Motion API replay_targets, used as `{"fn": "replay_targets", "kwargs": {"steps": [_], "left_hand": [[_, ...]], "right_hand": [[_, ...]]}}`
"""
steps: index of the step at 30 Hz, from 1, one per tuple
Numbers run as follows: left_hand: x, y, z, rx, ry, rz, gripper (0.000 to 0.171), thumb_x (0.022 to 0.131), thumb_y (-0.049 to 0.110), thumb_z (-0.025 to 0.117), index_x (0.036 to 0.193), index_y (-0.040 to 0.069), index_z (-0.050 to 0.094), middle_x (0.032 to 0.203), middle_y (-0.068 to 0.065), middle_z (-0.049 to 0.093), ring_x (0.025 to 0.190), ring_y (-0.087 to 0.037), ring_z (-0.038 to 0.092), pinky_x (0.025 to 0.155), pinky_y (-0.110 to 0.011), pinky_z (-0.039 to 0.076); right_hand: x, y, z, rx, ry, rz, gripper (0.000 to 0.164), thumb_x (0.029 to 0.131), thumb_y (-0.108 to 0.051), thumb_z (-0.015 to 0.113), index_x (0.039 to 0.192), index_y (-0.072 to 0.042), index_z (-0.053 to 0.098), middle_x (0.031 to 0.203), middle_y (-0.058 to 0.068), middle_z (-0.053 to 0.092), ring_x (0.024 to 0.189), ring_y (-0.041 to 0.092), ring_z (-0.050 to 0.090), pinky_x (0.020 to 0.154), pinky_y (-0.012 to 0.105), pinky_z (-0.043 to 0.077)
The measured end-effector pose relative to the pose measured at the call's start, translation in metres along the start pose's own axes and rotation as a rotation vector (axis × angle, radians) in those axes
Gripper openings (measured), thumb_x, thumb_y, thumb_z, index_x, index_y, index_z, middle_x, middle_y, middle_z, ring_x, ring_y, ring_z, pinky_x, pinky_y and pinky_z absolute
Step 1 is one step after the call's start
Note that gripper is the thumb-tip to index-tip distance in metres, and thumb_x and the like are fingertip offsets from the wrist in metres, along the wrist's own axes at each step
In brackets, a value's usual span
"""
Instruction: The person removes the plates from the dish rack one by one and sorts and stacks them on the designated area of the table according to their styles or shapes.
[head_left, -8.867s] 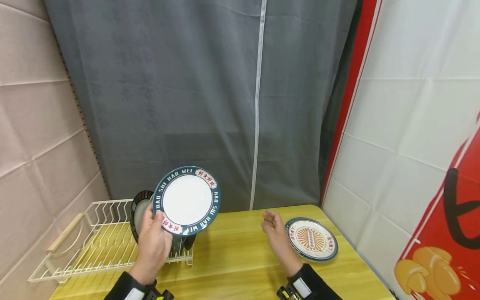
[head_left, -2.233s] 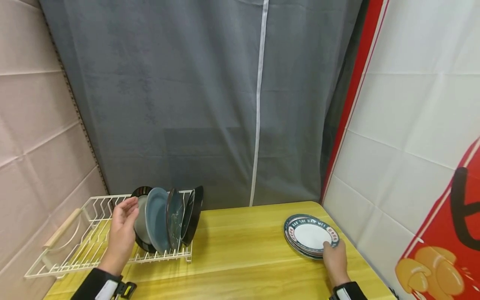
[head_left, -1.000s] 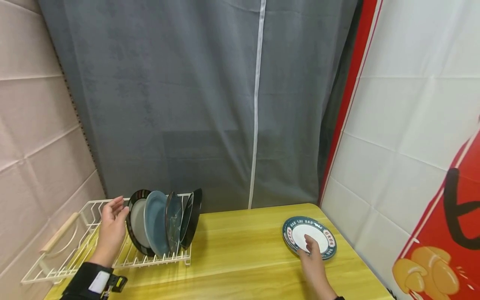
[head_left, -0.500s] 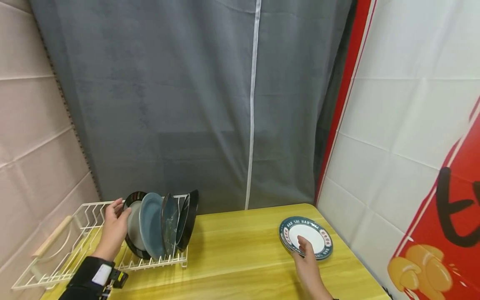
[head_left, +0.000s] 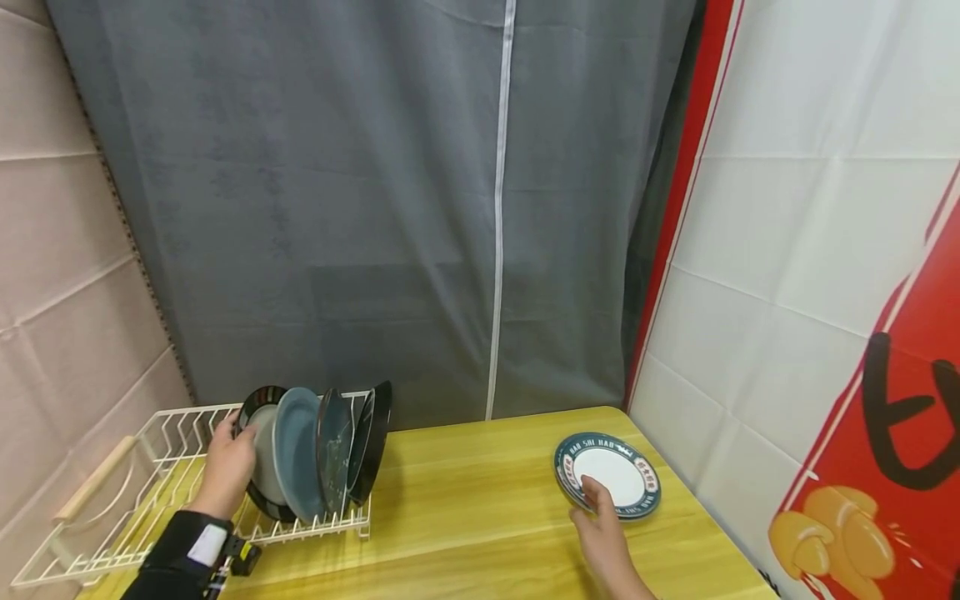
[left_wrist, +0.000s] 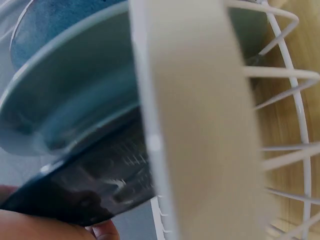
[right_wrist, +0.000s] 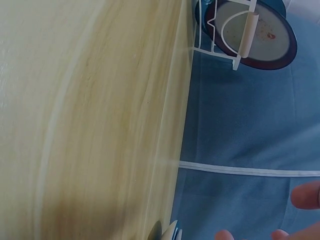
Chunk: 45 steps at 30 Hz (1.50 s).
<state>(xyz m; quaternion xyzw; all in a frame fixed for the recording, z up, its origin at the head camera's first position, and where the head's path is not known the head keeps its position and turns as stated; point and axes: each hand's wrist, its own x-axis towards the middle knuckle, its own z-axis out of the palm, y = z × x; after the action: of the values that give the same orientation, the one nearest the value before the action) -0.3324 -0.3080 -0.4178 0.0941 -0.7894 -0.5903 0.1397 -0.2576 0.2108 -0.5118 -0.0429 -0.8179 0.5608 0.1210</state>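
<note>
At the left in the head view, my left hand (head_left: 227,468) pinches the rim of a black-rimmed plate with a grey centre (head_left: 264,461). That plate stands on edge in a white wire dish rack (head_left: 306,530). In the left wrist view, thumb and fingers lie on either side of the dark plate's edge (left_wrist: 100,187). To its right in the rack stand a blue plate (head_left: 295,454), a dark patterned plate (head_left: 335,454) and a black dish (head_left: 371,442). My right hand (head_left: 603,535), fingers loosely extended, is at the near edge of a white plate with a lettered teal rim (head_left: 611,473), atop a stack.
The rack's wooden handle (head_left: 96,479) is on its left end, large in the left wrist view. Under everything lies a yellow wood-grain table (head_left: 465,492). A grey curtain (head_left: 390,208) hangs behind, with a white panel (head_left: 780,250) at the right.
My left hand held the lettered plate 8.9 seconds ago; that plate now lies on the right stack. Since then the left hand has moved onto the black-rimmed plate's rim, and the right drew back slightly.
</note>
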Motion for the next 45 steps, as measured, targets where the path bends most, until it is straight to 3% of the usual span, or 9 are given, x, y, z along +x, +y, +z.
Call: {"fn": "replay_targets", "kwargs": {"steps": [6, 17, 27, 33, 36, 40, 43, 44, 45], "left_hand": [[-0.003, -0.001, 0.001, 0.024, 0.027, 0.025, 0.064, 0.12, 0.018, 0.018, 0.175, -0.014, 0.008, 0.182, -0.042, 0.014, 0.171, -0.06, 0.017, 0.143, -0.071, 0.018], [-0.015, 0.003, 0.0, 0.053, 0.155, 0.087, 0.061, 0.12, 0.014, 0.023, 0.172, -0.018, 0.019, 0.178, -0.046, 0.022, 0.169, -0.063, 0.022, 0.142, -0.071, 0.02], [-0.029, 0.037, -0.011, -0.002, 0.288, 0.16, 0.06, 0.121, 0.018, 0.028, 0.177, -0.003, 0.028, 0.181, -0.033, 0.033, 0.17, -0.052, 0.03, 0.143, -0.063, 0.023], [-0.037, 0.045, -0.014, -0.01, 0.342, 0.2, 0.059, 0.12, 0.016, 0.03, 0.177, 0.0, 0.031, 0.181, -0.031, 0.035, 0.17, -0.049, 0.029, 0.145, -0.06, 0.021], [-0.039, 0.046, -0.014, -0.019, 0.341, 0.205, 0.06, 0.12, 0.016, 0.029, 0.178, 0.001, 0.03, 0.183, -0.03, 0.032, 0.172, -0.048, 0.026, 0.145, -0.06, 0.018], [-0.042, 0.046, -0.013, -0.051, 0.347, 0.217, 0.06, 0.121, 0.016, 0.028, 0.178, 0.0, 0.027, 0.184, -0.029, 0.028, 0.172, -0.047, 0.024, 0.146, -0.058, 0.016], [-0.044, 0.045, -0.013, -0.08, 0.372, 0.238, 0.059, 0.121, 0.015, 0.028, 0.178, 0.0, 0.028, 0.184, -0.029, 0.029, 0.172, -0.047, 0.026, 0.147, -0.05, 0.017], [-0.044, 0.045, -0.013, -0.086, 0.384, 0.247, 0.059, 0.12, 0.015, 0.028, 0.178, 0.0, 0.029, 0.183, -0.029, 0.03, 0.171, -0.047, 0.027, 0.147, -0.047, 0.018], [-0.045, 0.044, -0.013, -0.091, 0.396, 0.256, 0.059, 0.12, 0.015, 0.028, 0.177, 0.0, 0.03, 0.183, -0.029, 0.031, 0.171, -0.046, 0.028, 0.147, -0.044, 0.019]], "right_hand": [[0.001, 0.0, 0.001, 0.004, -0.008, 0.0, 0.06, 0.109, 0.0, 0.057, 0.164, 0.015, 0.037, 0.167, 0.044, 0.043, 0.155, 0.063, 0.045, 0.128, 0.074, 0.044], [0.0, 0.005, 0.003, -0.013, -0.021, 0.002, 0.059, 0.108, 0.001, 0.059, 0.162, 0.014, 0.038, 0.165, 0.043, 0.045, 0.153, 0.063, 0.047, 0.127, 0.074, 0.046], [0.006, 0.006, -0.002, -0.005, -0.013, -0.007, 0.058, 0.11, 0.001, 0.055, 0.164, 0.014, 0.036, 0.167, 0.043, 0.043, 0.152, 0.062, 0.047, 0.126, 0.076, 0.045], [0.01, 0.007, 0.0, -0.004, -0.016, 0.006, 0.06, 0.111, -0.001, 0.057, 0.165, 0.014, 0.035, 0.168, 0.043, 0.043, 0.155, 0.062, 0.046, 0.129, 0.074, 0.043], [0.011, 0.017, 0.0, 0.008, 0.008, -0.043, 0.059, 0.11, -0.004, 0.058, 0.163, 0.013, 0.038, 0.165, 0.043, 0.045, 0.151, 0.063, 0.048, 0.126, 0.076, 0.045], [0.016, 0.031, 0.003, 0.033, 0.043, -0.129, 0.056, 0.108, -0.005, 0.06, 0.158, 0.013, 0.045, 0.158, 0.043, 0.052, 0.143, 0.058, 0.056, 0.12, 0.069, 0.053], [0.014, 0.023, 0.003, 0.032, 0.021, -0.08, 0.057, 0.109, -0.003, 0.059, 0.161, 0.013, 0.041, 0.163, 0.042, 0.049, 0.149, 0.057, 0.053, 0.125, 0.068, 0.05], [0.011, 0.015, 0.003, 0.031, 0.004, -0.047, 0.059, 0.109, -0.001, 0.058, 0.162, 0.015, 0.038, 0.165, 0.044, 0.045, 0.152, 0.063, 0.048, 0.128, 0.076, 0.043], [0.01, 0.011, 0.003, 0.022, -0.002, -0.031, 0.059, 0.109, 0.0, 0.057, 0.163, 0.016, 0.037, 0.166, 0.043, 0.044, 0.153, 0.062, 0.047, 0.128, 0.075, 0.043]]}}
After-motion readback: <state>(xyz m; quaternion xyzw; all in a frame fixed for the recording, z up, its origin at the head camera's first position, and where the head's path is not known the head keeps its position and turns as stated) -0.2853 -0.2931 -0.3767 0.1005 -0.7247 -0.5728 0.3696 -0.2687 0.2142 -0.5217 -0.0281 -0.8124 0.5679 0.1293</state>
